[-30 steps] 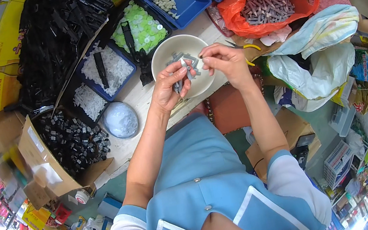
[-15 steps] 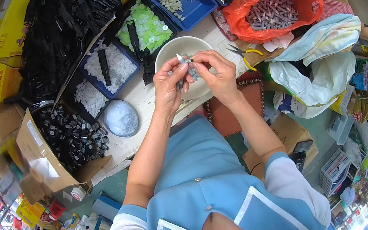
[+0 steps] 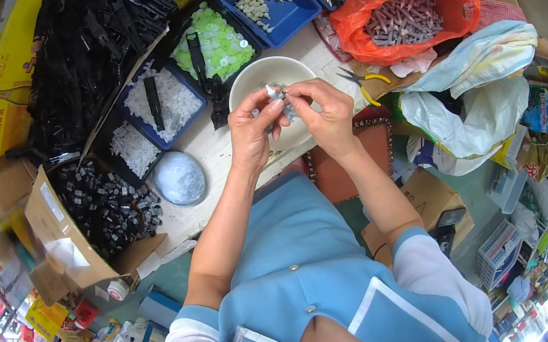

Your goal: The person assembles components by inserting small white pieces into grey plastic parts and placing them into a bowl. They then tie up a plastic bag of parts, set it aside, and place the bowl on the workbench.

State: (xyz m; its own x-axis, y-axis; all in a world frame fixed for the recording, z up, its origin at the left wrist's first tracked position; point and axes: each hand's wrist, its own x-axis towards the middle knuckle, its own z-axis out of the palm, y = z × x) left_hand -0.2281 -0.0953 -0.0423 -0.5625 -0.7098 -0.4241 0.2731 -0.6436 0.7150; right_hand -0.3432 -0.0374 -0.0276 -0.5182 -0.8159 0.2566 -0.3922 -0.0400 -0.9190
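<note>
Both hands meet over a cream-white bowl (image 3: 238,86) on the worktable. My left hand (image 3: 251,131) is closed around a small pale grey piece with a pointed white tip (image 3: 272,91), which sticks up past the thumb. My right hand (image 3: 327,112) pinches at the same spot, its thumb and forefinger touching the piece or something tiny beside it; the fingers hide what exactly. More small grey pieces show between the hands, low in the bowl, mostly covered by the fingers.
Yellow-handled pliers (image 3: 370,84) lie right of the bowl. Behind are a red bag (image 3: 351,25) of grey pieces, a blue tray (image 3: 298,16) and a tray of green discs (image 3: 214,38). Leftward stand a round dish (image 3: 179,178) and a carton (image 3: 69,233) of black parts.
The hands stay almost in place over the bowl. Only the fingertips shift slightly around the small pointed piece; the right thumb and forefinger have closed in a little.
</note>
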